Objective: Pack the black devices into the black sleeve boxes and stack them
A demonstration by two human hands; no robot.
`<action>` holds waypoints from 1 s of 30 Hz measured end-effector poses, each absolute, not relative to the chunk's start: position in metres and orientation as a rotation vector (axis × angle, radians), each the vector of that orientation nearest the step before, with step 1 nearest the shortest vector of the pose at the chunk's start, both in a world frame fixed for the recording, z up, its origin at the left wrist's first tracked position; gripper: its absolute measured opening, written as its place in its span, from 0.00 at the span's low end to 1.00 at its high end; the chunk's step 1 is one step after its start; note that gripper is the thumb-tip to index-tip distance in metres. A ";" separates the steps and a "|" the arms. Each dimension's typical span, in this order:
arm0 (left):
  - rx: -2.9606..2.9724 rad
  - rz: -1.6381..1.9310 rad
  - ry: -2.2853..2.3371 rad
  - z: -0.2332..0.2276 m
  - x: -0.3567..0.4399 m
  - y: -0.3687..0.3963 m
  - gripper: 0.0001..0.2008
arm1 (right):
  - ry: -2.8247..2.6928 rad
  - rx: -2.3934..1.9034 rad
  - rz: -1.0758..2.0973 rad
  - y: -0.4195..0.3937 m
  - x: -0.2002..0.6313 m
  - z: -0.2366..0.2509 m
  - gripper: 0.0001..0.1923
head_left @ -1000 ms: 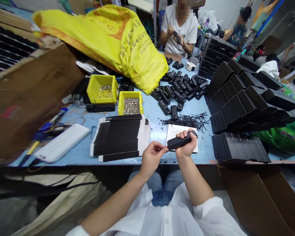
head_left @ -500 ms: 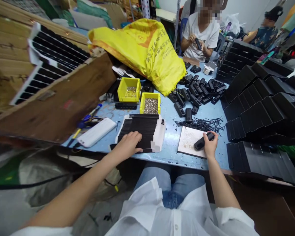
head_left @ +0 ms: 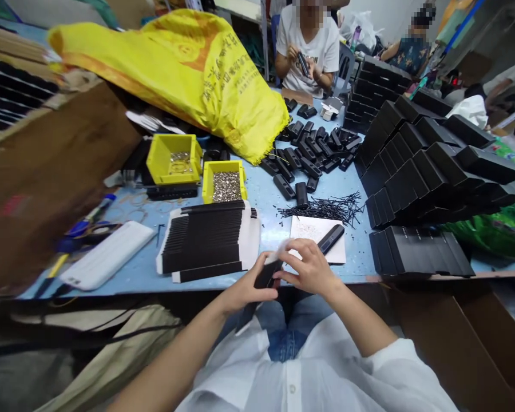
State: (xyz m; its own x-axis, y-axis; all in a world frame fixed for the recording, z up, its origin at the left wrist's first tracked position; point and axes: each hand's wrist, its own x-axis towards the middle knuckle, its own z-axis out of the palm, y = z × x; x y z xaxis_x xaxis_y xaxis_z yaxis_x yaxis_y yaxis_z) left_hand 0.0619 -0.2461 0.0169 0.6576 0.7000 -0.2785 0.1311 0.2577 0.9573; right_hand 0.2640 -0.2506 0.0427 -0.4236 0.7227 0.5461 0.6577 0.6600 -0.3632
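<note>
Reference landmark: the stack of black strips (head_left: 208,240), lying on the blue table (head_left: 266,209) in front of the person.

Left of the stack lies a white ribbed case (head_left: 107,256). Directly behind the stack stand two yellow bins (head_left: 199,166), the nearer one filled with small metal parts.

At the stack's near right corner, the left hand (head_left: 246,289) and right hand (head_left: 311,269) meet over the table edge. The left hand grips a black strip (head_left: 268,274) from below. The right hand's fingers pinch the same strip's upper end, where something pale shows; what it is cannot be told.

Right of the stack, just past the right hand, a black oblong part (head_left: 331,238) lies on a white card (head_left: 315,232). Behind the card is a heap of thin black pins (head_left: 326,209). Farther right of the stack stand rows of black boxes (head_left: 429,171).
</note>
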 end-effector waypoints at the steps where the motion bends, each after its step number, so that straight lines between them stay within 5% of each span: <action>1: 1.294 0.458 0.858 0.016 0.057 -0.247 0.37 | -2.224 -1.064 0.234 -0.255 0.268 0.040 0.14; 4: 1.431 0.462 1.082 0.016 0.044 -0.251 0.52 | -2.187 -1.073 0.544 -0.266 0.273 0.027 0.13; 10: 1.922 0.567 0.930 0.030 0.050 -0.251 0.18 | -1.161 -1.111 1.238 -0.262 0.265 -0.008 0.22; 13: 1.966 0.511 0.925 0.045 0.064 -0.247 0.19 | -1.021 -1.084 1.496 -0.255 0.267 -0.009 0.26; 16: 1.967 0.358 0.949 0.057 0.078 -0.240 0.25 | -1.059 -1.134 1.406 -0.251 0.273 0.002 0.29; 24: 1.935 0.461 0.995 0.053 0.104 -0.232 0.21 | -1.058 -1.173 1.384 -0.249 0.274 0.005 0.30; 30: 1.629 0.620 1.035 0.050 0.114 -0.235 0.38 | -1.505 -1.016 1.062 -0.255 0.280 0.024 0.23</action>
